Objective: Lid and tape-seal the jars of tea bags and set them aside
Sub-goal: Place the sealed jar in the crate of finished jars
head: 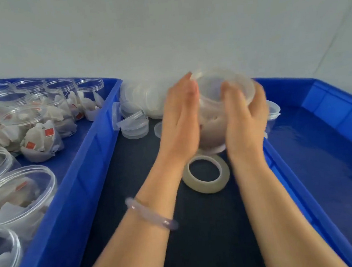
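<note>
A clear plastic jar of tea bags [212, 117] with a translucent lid [223, 80] on top is lifted above the dark mat, between both hands. My left hand [180, 116] lies flat against its left side with straight fingers. My right hand [245, 110] curls round its right side and the lid's rim. A roll of clear tape [206, 174] lies flat on the mat just below the jar. Motion blur smears the hands and jar.
A blue bin [91, 153] at left holds several open jars with tea bags [39, 136]. Loose lids [135, 117] are piled on the mat at the back. A second blue bin [331, 141] stands at right. A grey wall lies behind.
</note>
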Action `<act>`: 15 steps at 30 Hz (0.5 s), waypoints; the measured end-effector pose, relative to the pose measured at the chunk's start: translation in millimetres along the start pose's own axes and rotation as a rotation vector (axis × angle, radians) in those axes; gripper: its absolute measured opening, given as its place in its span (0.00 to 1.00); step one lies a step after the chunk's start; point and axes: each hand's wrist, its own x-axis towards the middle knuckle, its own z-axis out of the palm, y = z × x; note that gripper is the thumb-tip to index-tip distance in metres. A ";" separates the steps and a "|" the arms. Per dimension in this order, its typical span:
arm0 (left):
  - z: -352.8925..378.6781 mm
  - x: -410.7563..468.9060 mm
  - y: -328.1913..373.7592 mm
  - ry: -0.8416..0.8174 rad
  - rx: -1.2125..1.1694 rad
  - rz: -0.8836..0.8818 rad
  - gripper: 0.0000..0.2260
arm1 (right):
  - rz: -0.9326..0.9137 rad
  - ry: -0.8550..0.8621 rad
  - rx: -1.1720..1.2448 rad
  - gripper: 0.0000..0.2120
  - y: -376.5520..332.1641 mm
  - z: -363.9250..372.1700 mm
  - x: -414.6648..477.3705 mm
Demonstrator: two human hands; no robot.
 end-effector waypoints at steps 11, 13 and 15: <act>138.9 17.5 -26.2 -0.214 0.280 -0.163 0.15 | 0.119 0.343 -0.381 0.09 3.1 -118.8 82.2; 140.1 13.1 -37.7 -0.298 0.502 -0.062 0.12 | 0.239 0.310 -0.347 0.08 23.5 -136.2 81.2; 144.1 13.0 -42.4 -0.332 0.657 -0.011 0.11 | 0.330 0.306 -0.320 0.09 38.9 -146.6 82.4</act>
